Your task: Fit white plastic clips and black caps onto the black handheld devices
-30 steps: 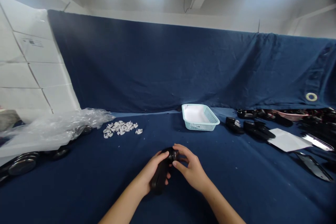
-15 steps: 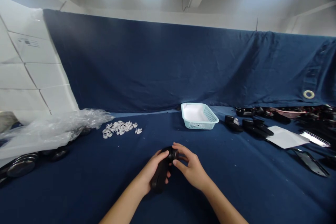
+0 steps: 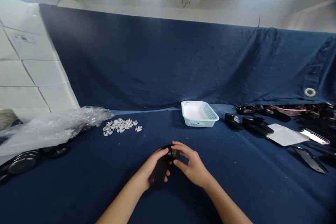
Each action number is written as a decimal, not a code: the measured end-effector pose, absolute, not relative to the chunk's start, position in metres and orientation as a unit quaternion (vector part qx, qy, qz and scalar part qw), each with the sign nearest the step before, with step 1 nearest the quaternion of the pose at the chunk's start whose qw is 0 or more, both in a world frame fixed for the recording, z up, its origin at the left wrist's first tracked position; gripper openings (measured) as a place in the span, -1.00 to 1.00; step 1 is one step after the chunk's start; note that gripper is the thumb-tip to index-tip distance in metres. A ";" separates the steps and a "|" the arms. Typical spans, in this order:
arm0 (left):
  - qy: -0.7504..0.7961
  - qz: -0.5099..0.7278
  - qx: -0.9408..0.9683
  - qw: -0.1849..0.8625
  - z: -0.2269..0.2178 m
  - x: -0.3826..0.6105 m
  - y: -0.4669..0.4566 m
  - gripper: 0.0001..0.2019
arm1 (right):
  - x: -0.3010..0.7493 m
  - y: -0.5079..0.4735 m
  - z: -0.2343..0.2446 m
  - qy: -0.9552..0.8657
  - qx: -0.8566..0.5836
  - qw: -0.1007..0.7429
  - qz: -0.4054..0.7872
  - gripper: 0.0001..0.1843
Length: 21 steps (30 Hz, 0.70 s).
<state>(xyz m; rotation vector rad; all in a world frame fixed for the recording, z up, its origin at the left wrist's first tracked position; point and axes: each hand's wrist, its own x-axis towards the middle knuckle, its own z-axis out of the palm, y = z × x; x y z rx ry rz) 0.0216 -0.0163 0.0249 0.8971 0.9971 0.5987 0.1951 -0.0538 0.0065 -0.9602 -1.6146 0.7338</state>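
My left hand (image 3: 154, 168) is wrapped around a long black part (image 3: 160, 169) with a rounded body, its thumb lying along the upper end. At that upper end sits a round black knob-like piece (image 3: 174, 153). My right hand (image 3: 191, 164) has its fingertips and thumb curved around this round piece, one on either side. The exact kind of the black part cannot be made out. It is held tilted just above the blue cloth (image 3: 210, 178).
A pile of small white plastic pieces (image 3: 120, 125) lies left of centre. Behind stands a light-blue basket (image 3: 201, 123) with a white bottom. Clear plastic wrap (image 3: 52, 124) and black round parts (image 3: 22, 163) are at left; black parts (image 3: 256, 126) and a white sheet (image 3: 285, 135) at right.
The view has tilted slightly. Both hands stay on the black part, which has shifted very little; the right fingers have moved slightly around the round end.
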 end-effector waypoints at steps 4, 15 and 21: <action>0.428 0.306 0.467 0.710 0.022 0.023 -0.017 -0.46 | 0.193 -0.050 0.001 -0.636 -0.459 0.543 0.301 -0.53; 0.402 0.370 0.632 0.550 0.021 0.028 -0.022 -0.43 | 0.182 -0.041 -0.006 -0.430 -0.496 0.581 0.481 -0.33; 0.415 0.365 0.610 0.569 0.021 0.029 -0.021 -0.40 | 0.180 -0.039 -0.011 -0.445 -0.521 0.581 0.439 -0.38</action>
